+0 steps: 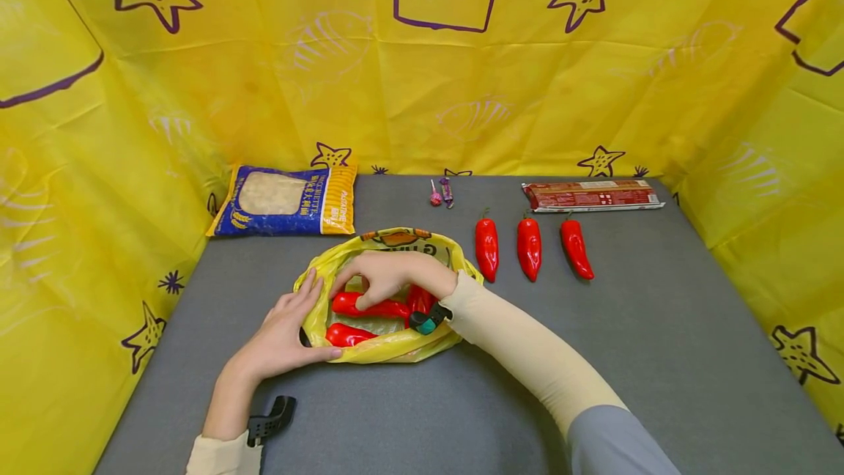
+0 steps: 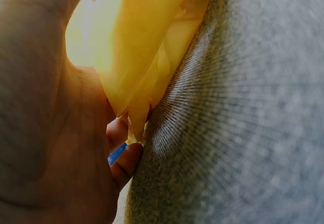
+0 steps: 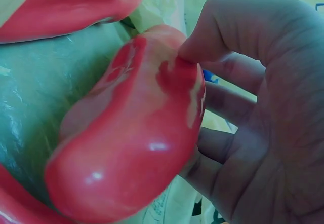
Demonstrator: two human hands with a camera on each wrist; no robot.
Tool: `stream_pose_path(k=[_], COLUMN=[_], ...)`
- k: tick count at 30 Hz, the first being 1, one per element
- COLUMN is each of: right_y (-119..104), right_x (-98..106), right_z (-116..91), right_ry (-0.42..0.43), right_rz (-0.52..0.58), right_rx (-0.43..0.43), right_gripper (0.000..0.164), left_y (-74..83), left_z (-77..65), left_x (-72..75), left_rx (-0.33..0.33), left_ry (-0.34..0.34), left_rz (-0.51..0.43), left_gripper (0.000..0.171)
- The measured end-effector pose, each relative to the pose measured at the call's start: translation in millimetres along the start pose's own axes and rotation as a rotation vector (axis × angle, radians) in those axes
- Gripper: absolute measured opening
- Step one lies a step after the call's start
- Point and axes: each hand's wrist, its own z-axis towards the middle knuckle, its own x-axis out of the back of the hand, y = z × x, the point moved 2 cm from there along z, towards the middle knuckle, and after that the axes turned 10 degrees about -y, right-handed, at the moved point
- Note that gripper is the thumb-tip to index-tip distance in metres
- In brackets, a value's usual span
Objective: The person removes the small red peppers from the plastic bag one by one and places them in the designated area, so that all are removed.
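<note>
A yellow plastic bag (image 1: 422, 350) stands with its mouth held wide on the grey table. Along its left rim lies my left hand (image 1: 280, 336), the fingers spread and fairly straight, with the thumb at the front edge. Inside the bag, my right hand (image 1: 385, 273) holds a red pepper (image 1: 379, 307) between thumb and fingers. The right wrist view shows this glossy pepper (image 3: 126, 143) close up. Another red pepper (image 1: 349, 334) lies at the front of the bag, and one more (image 1: 420, 300) is partly hidden under my right wrist.
Three red peppers stand in a row to the right: near (image 1: 486, 249), middle (image 1: 529, 248) and far (image 1: 576, 249). Behind them lies a long red package (image 1: 593, 196). A blue pasta bag (image 1: 283, 200) is at the back left. A lollipop (image 1: 436, 197) and a purple-wrapped candy (image 1: 447, 193) lie centrally.
</note>
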Motion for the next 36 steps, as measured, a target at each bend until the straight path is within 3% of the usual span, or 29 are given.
stream_pose_path(k=[17, 24, 31, 36], right_y=[-6, -7, -4, -1], right_x=[5, 7, 5, 5], right_z=[-12, -25, -41, -55], right_ry=[-0.004, -0.002, 0.050, 0.099], right_rz=[-0.099, -0.077, -0.044, -0.045], right_rx=[-0.015, -0.028, -0.042, -0.003], right_gripper=[0.049, 0.050, 0.052, 0.052], left_y=[0.9, 0.0, -1.0, -1.6], left_z=[-1.2, -1.2, -0.7, 0.3], left_x=[1.2, 1.3, 1.5, 0.7], left_rx=[-0.005, -0.008, -0.018, -0.019], left_ry=[-0.003, -0.002, 0.002, 0.001], left_rz=[-0.001, -0.003, 0.007, 0.013], left_gripper=[0.126, 0.126, 0.126, 0.126])
